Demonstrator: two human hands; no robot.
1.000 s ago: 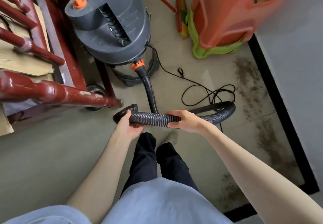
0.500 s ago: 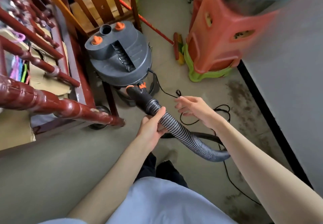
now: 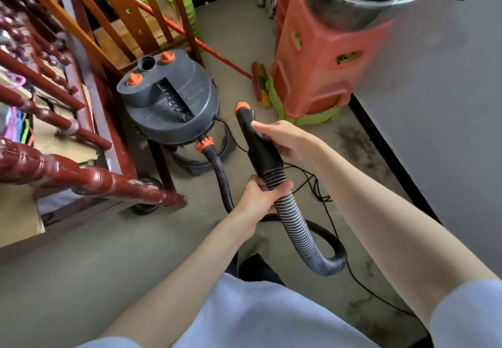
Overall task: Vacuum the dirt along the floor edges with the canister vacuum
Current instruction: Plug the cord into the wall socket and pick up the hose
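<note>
You stand on a dull grey-beige concrete floor [image 3: 81, 260]. On it sits the dark grey round canister vacuum [image 3: 173, 108], beside a red-brown wooden frame [image 3: 89, 176]. A thin black power cord [image 3: 320, 198] lies looped near your feet. Dark dirt patches [image 3: 358, 143] run along the black skirting strip [image 3: 391, 157] by the wall. An orange plastic stool [image 3: 320, 56] stands on a green one [image 3: 307, 118].

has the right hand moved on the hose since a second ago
Yes. The right hand left the ribbed hose and now grips the black nozzle tube, nearer the canister vacuum.
</note>
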